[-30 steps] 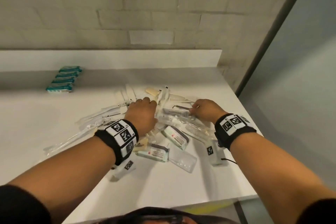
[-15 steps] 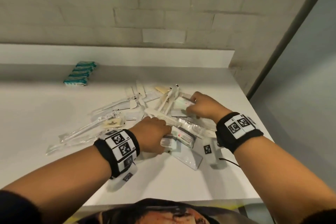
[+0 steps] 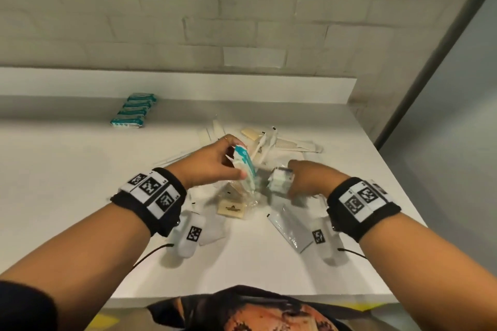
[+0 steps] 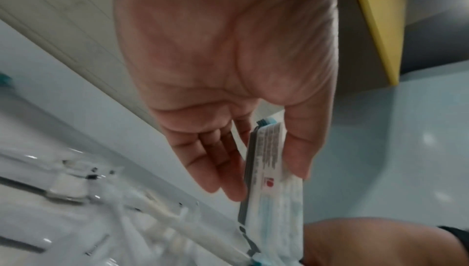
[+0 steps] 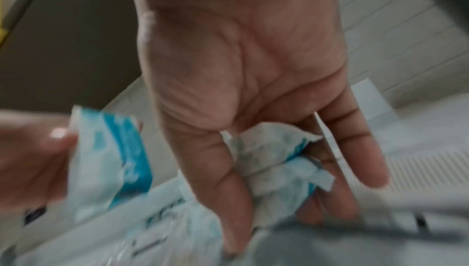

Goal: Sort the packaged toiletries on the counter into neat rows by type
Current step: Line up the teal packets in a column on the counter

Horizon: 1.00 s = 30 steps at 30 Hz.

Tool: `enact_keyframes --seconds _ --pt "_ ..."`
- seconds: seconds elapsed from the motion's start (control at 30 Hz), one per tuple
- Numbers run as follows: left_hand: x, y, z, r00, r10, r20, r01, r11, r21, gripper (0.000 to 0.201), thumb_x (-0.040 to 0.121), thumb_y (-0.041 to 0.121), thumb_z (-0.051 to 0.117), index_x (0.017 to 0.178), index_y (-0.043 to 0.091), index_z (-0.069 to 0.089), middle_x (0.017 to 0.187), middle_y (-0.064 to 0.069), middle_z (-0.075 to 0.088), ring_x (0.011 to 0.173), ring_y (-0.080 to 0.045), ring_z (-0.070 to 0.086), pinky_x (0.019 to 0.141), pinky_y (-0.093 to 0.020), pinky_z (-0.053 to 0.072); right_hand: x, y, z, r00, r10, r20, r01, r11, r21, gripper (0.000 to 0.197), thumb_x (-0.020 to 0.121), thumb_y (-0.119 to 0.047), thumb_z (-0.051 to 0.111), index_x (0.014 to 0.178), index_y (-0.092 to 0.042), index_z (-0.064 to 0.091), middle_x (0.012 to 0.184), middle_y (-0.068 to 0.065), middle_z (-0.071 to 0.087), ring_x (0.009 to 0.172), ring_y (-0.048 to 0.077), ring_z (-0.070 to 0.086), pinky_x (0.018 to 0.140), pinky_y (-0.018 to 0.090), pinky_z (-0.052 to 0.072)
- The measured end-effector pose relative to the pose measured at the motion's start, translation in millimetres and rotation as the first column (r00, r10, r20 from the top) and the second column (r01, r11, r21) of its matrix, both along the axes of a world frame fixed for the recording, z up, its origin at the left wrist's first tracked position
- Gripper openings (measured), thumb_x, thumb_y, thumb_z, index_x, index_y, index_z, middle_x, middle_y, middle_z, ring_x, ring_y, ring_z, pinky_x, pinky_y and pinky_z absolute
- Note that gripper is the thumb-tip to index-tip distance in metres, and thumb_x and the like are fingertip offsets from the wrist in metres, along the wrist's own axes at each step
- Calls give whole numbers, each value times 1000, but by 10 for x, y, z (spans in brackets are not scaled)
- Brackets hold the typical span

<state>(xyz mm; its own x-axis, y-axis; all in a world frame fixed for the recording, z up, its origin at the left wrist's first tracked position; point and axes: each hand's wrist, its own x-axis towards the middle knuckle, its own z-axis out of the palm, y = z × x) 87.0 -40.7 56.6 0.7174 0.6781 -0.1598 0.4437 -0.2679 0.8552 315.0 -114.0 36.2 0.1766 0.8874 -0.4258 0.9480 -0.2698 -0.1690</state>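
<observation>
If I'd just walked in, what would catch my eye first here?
Probably the two hands above the jumbled pile: the left hand pinches a flat white-and-blue packet upright, while the right hand grips a bundle of similar packets. Next, the neat row of teal-and-white packets at the back left of the white counter.

Head camera looks down at the counter (image 3: 80,183); 2 blurred wrist cameras seemingly share its pile, close.
</observation>
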Motion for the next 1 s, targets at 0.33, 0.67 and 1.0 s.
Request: enact_keyframes --seconds 0.33,0.67,1.0 --pt "-1005 369 -134 924 370 96 -364 928 -75 41 80 6 73 108 26 51 110 -10 67 96 -23 67 88 -36 52 -230 350 398 974 3 -229 68 950 304 46 78 -36 75 114 -21 51 100 -2 62 81 14 58 65 28 45" --pt "-2431 911 -285 825 556 -103 -548 831 99 44 80 6 72 115 22 52 113 -6 61 84 -11 60 61 -14 44 -1800 1258 229 952 159 -263 -100 970 223 56 74 -33 79 122 -21 56 115 -1 62 94 17 58 69 25 42" --pt "-3126 1397 -576 789 369 -492 -248 923 294 44 71 23 75 111 28 58 116 1 52 102 -15 56 88 -25 48 -3181 2239 -116 666 -183 -723 162 982 -100 33 90 -34 63 100 -3 58 75 13 68 55 25 59 60 37 52"
